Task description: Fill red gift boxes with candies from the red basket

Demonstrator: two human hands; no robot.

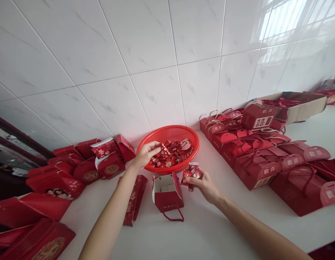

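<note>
Over the near left part of a red plastic basket (193,130), my left hand (147,154) pinches a red candy with white dots (164,151). Wrapped candies (176,156) in red lie heaped inside the basket. My right hand (202,183) is closed around several small wrapped candies (193,172), just right of an opened gift box (171,202). That box stands in front of the basket with its top open and its pale inside showing; a dark red cord handle (175,219) hangs toward me.
A folded red box (135,200) lies left of the open one. More red boxes (111,165) crowd the left side. Rows of closed gift boxes (256,169) with cord handles fill the right, before a cardboard carton (305,110). A tiled wall (153,90) bounds the back.
</note>
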